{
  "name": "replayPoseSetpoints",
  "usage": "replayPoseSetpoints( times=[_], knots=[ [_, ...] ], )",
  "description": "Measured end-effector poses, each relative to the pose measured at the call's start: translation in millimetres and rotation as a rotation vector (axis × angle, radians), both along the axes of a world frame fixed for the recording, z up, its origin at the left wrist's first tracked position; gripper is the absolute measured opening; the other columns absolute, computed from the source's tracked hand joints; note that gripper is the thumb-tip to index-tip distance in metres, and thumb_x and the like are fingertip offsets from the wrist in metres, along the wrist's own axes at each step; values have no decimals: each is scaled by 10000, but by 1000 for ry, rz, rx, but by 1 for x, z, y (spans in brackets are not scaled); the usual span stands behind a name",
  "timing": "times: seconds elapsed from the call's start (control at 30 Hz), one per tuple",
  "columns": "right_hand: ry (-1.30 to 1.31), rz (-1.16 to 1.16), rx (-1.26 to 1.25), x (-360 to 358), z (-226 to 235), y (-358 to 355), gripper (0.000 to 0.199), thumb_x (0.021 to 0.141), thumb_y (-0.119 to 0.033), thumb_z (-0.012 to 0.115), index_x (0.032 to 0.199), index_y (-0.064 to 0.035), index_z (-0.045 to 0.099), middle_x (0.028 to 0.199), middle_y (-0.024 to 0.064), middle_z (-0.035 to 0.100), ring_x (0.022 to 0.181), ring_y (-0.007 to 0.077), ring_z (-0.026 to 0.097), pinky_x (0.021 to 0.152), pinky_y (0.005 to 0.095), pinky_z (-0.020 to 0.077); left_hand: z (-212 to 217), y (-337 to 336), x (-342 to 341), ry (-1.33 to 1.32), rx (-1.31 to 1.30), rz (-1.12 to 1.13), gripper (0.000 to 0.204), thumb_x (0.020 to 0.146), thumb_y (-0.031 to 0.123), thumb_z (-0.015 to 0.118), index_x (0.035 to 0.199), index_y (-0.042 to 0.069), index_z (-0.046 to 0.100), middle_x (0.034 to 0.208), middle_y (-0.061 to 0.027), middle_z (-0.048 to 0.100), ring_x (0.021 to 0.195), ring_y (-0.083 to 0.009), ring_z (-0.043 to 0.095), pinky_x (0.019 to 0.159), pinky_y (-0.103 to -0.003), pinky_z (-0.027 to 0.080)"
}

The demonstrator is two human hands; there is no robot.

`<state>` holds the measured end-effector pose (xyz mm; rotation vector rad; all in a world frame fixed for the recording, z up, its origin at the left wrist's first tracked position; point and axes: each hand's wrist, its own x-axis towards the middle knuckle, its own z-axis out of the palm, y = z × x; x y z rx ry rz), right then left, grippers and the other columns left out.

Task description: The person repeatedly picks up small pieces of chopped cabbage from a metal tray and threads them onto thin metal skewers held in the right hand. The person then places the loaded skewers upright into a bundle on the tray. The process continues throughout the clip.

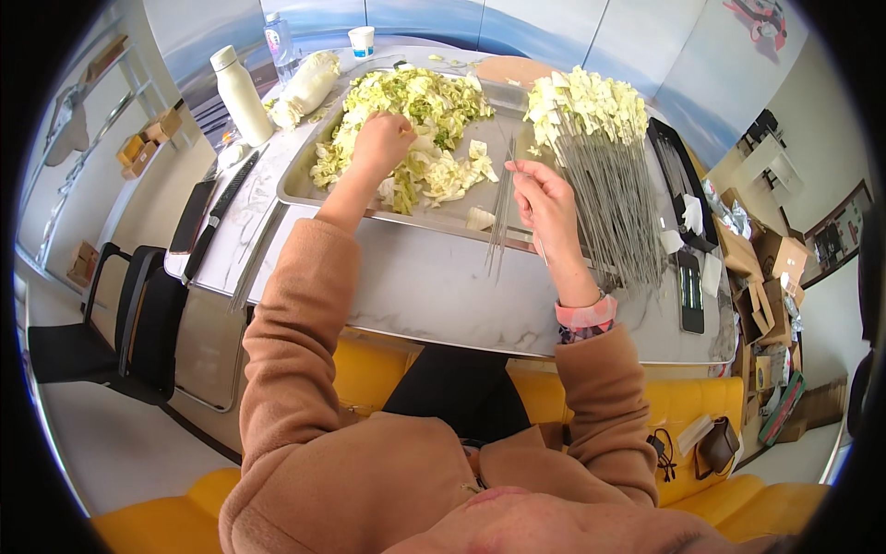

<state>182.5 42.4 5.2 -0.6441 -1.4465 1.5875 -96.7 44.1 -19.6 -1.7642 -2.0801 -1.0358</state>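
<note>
A metal tray (443,217) holds a heap of chopped pale-green cabbage (429,97). Over the near left part of the heap, my left hand (383,143) has its fingers curled together; whatever they may pinch is hidden. My right hand (546,201) is closed around a thin metal skewer (543,251), whose end sticks out below the palm. Just left of that hand, a few loose skewers (499,217) lie across the tray's near edge. To its right is a thick row of skewers (614,198), their far ends loaded with cabbage pieces (591,106).
At the table's left lie a black-handled knife (220,210) and a dark phone-like slab (192,217). A white bottle (242,97), a clear bottle (279,46), a whole cabbage (309,85) and a white cup (362,42) stand behind. A black case (681,175) lies right.
</note>
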Motion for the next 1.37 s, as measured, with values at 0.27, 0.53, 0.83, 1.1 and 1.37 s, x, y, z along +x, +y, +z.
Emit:
replayPoseSetpoints(
  times=[0.27, 0.53, 0.83, 1.1, 1.37],
  knots=[
    [-84, 45, 36, 0, -2, 1, 176, 908, -115, 554, 1004, 19, 617, 596, -43, 445, 464, 4, 313, 405, 175, 204, 10, 9, 1, -387, -100, -62, 130, 770, 121, 696, 809, 19, 624, 827, -79, 649, 793, -177, 590, 736, -289, 461],
    [-67, 142, 48, 0, 1, -4, 269, 908, -100, 548, 1134, 39, 596, 605, -61, 427, 474, 10, 324, 409, 184, 212, 15, 1, -6, -1111, 138, -452, 257, 800, 46, 661, 1050, -9, 636, 864, -3, 621, 804, -70, 535, 766, -211, 402],
    [-149, 202, 69, -1, 5, -11, 285, 918, -90, 543, 1162, 50, 590, 575, -70, 411, 471, 11, 333, 405, 183, 205, 13, -2, -6, -1133, 302, -587, 139, 809, -10, 634, 907, 65, 699, 816, 26, 631, 736, -50, 517, 727, -205, 426],
    [-190, 222, 113, 0, 2, -9, 275, 912, -91, 536, 1147, 29, 613, 592, -80, 438, 470, -8, 355, 386, 181, 237, 19, -7, 0, -1265, 229, -637, 119, 876, 11, 579, 958, 15, 664, 823, -41, 641, 723, -111, 613, 726, -253, 533],
    [-206, 223, 123, -1, 4, -11, 279, 914, -89, 532, 1155, 27, 610, 585, -75, 442, 466, -1, 356, 395, 175, 253, 23, -11, 1, -1419, 246, -772, 139, 881, 0, 557, 992, -31, 634, 967, -116, 647, 808, -182, 644, 791, -295, 542]
  ],
)
